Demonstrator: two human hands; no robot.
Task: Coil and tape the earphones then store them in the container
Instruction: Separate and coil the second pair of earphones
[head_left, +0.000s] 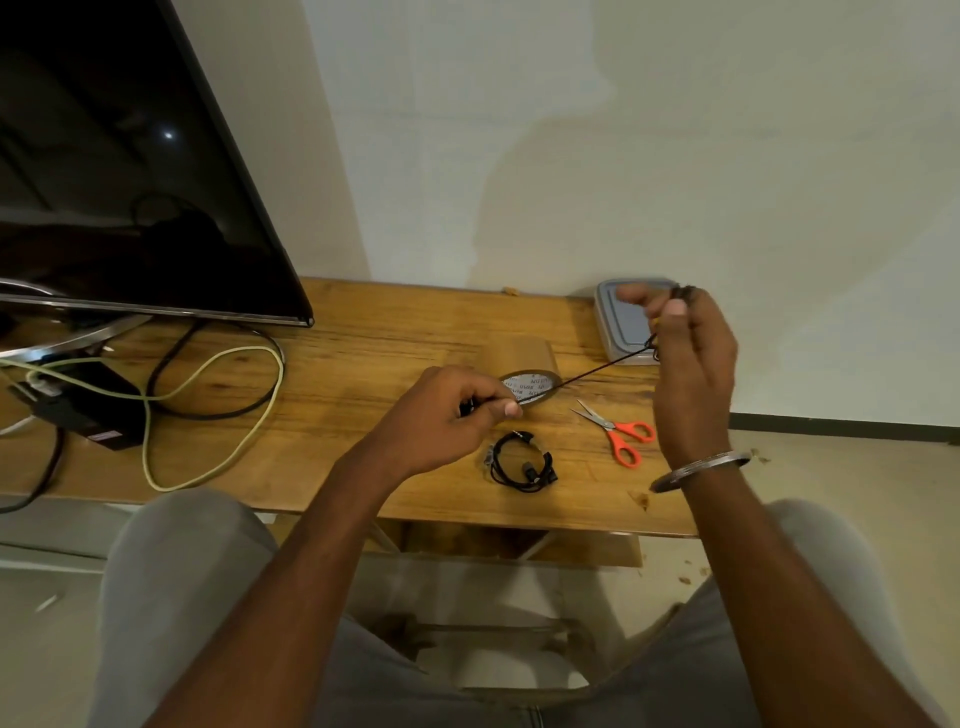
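Roughly at the middle of the frame, the left hand (447, 410) pinches a black earphone cord (586, 374) between thumb and curled fingers, low over the wooden table (363, 364). From that pinch the cord runs taut, up and to the right, to the right hand (691, 364). That hand is raised at centre right, and its fingers hold several dark turns of the cord near the fingertips. A metal bracelet (701, 467) circles the right wrist.

Behind the right hand, at the table's far right corner against the wall, sits a grey container (621, 332) with its lid on, partly hidden by the fingers. A brown tape roll (519, 358) lies under the stretched cord, just right of the left hand. Orange-handled scissors (618, 431) lie right of the roll, blades pointing to the upper left. A second set of coiled earphones (530, 472) rests on the table below the left hand, near the front edge.

A large dark screen (130, 156) fills the upper left. Beneath it a yellow-green cable (208, 374) loops across the wood beside a black box (98, 410) and darker cables. Grey-clad knees fill the bottom.
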